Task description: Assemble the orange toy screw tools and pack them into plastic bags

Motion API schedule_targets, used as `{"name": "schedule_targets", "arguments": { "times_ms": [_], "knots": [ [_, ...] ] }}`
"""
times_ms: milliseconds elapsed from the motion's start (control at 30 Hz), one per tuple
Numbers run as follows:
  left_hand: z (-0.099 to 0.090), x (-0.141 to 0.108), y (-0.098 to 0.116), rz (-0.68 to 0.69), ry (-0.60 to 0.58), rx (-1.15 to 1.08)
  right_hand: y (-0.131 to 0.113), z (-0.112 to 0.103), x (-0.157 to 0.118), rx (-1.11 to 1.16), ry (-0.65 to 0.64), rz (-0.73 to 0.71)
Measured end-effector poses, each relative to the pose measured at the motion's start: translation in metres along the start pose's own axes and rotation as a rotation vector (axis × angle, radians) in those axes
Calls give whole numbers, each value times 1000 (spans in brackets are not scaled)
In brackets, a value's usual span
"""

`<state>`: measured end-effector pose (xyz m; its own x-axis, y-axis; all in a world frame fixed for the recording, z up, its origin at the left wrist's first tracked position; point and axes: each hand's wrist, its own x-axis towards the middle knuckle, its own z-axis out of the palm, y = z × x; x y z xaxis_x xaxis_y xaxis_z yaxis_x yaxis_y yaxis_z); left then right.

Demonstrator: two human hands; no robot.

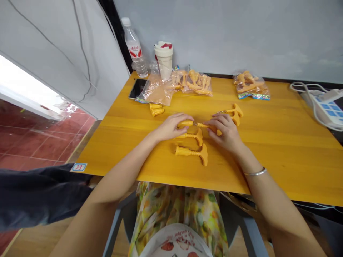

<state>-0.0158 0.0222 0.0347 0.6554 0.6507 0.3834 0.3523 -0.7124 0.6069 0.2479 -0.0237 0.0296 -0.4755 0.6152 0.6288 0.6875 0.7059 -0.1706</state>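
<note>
My left hand (171, 126) is closed on a yellow ribbed sleeve (185, 123). My right hand (226, 132) grips a yellow T-handled corkscrew (201, 125); its handle is mostly hidden by the fingers. The corkscrew's metal tip points left at the sleeve's end, in line with it. Just below lie two corkscrews with sleeves on: the nearer sleeved corkscrew (190, 152) shows whole, while the farther sleeved corkscrew (197, 136) is partly under my left hand. Beyond my right hand are T-handled corkscrews (237, 109) with a bare metal spiral showing. Loose yellow sleeves (156, 110) lie beyond my left hand.
Clear bags of yellow parts (197, 82) and another bag (251, 85) lie along the back. A water bottle (136, 53), a lidded cup (164, 59) and a phone (138, 88) stand or lie back left. A power strip (328, 109) with white cables is at right.
</note>
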Motion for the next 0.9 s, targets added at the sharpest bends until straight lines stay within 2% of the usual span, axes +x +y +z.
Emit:
{"name": "schedule_targets", "arguments": {
  "times_ms": [133,233,333,433,533,600,667,800,900],
  "knots": [
    [4,0,8,15,-45,-39,-8,4,1,125,-37,-10],
    [7,1,8,-21,-14,-120,-14,6,2,231,-51,24],
    [8,2,7,-95,28,-243,-16,4,3,325,7,66],
    [8,3,6,-156,93,-316,-13,0,4,287,43,16],
    [9,4,6,-182,131,-342,-11,-2,4,196,-40,-19],
    [10,3,6,-178,123,-330,-14,1,2,213,-84,78],
    [11,3,7,-125,114,-284,-20,5,1,332,-106,264],
    [15,2,7,104,140,-159,-36,11,1,780,-157,673],
    [16,2,4,171,163,-108,-38,11,3,969,-182,797]
  ]
}}
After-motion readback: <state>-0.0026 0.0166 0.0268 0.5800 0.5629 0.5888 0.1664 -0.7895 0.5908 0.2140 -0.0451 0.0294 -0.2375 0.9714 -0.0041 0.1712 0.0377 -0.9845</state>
